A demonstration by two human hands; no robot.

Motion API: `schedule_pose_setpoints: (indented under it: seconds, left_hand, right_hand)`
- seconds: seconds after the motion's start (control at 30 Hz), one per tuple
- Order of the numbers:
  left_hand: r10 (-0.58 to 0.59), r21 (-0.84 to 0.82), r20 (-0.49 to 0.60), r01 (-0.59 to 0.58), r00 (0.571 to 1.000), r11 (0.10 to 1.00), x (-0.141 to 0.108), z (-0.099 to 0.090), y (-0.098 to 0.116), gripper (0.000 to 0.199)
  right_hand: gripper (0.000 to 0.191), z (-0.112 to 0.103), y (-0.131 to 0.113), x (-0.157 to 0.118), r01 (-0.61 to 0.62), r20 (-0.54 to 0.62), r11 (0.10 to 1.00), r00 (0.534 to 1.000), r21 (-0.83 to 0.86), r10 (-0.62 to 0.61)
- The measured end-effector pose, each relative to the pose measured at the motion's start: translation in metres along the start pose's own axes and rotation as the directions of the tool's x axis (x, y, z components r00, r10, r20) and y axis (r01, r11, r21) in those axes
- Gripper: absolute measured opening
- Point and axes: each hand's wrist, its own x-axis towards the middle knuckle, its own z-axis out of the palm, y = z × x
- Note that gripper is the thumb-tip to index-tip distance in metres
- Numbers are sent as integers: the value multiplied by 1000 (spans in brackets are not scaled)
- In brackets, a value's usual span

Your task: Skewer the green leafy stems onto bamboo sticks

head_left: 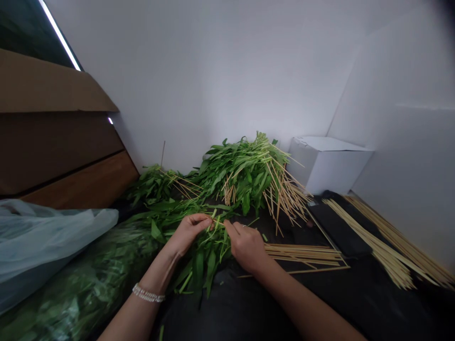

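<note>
My left hand point(192, 231), with a beaded bracelet at the wrist, is closed in a pinch on one end of a thin wooden stick point(217, 221). The stick runs across to my right hand point(245, 240), whose fingers are closed round its other end. Green leafy stems point(212, 244) hang from the stick between the two hands, leaves pointing down. Loose leafy stems point(167, 214) lie just behind and left of my left hand. A bundle of bare sticks point(305, 255) lies right of my right hand.
Behind stands a large heap of greens point(245, 166) with sticks poking out, and a smaller pile point(151, 184). A white box point(325, 163) stands back right, near more stick bundles point(373, 241). Left are bagged greens point(95, 274), a translucent bag point(46, 237) and cardboard point(53, 87).
</note>
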Motion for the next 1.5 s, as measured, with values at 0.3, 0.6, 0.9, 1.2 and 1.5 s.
schedule_pose_setpoints:
  seconds: [0.3,0.6,0.9,1.2,1.5]
  left_hand:
    - [54,31,-128,-50,990,998,1,-4,1,38]
    - [306,385,-199,-213,931,898,10,-18,-3,36]
    - [279,852,167,-281,946,442,9,-17,-24,22]
    - [447,836,62,-291,892,465,9,-15,-18,18]
    - [164,-56,-231,-181,959,982,4,-6,4,36]
  right_hand:
    - [28,-6,5,4,21,-100,998,995,53,-15]
    - [24,-22,-4,5,367,-211,915,920,165,-330]
    - [21,-18,-8,3,349,-166,926,931,142,-326]
    - [20,-15,-7,3,304,-135,941,949,147,-285]
    - [23,-7,-2,3,130,-183,983,977,127,-105]
